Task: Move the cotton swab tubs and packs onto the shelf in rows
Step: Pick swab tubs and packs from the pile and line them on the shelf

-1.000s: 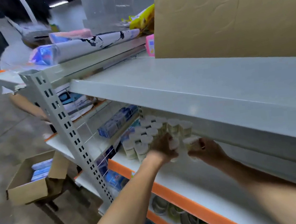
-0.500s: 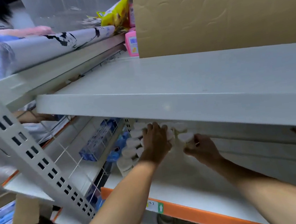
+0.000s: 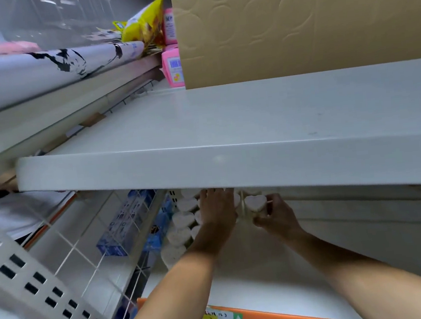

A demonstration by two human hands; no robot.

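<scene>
Several heart-lidded white cotton swab tubs [image 3: 183, 219] stand in rows at the left end of a white shelf with an orange front edge [image 3: 265, 285]. My left hand [image 3: 217, 211] lies flat over the tops of the tubs, fingers stretched toward the back, their tips hidden under the shelf above. My right hand [image 3: 276, 216] grips one tub [image 3: 255, 203] just to the right of the group, fingers curled round its side. The rows further back are hidden by the upper shelf.
A wide grey upper shelf [image 3: 228, 137] overhangs the work area, carrying a large cardboard box [image 3: 304, 21], pink packs [image 3: 173, 70] and a yellow bag [image 3: 147, 24]. Blue packs [image 3: 130, 223] sit behind a wire divider to the left. A perforated upright [image 3: 44, 291] runs lower left.
The view has moved closer and lower under the upper shelf. Both hands have pushed deeper into the shelf with the tubs; the right hand keeps hold of its tub.
</scene>
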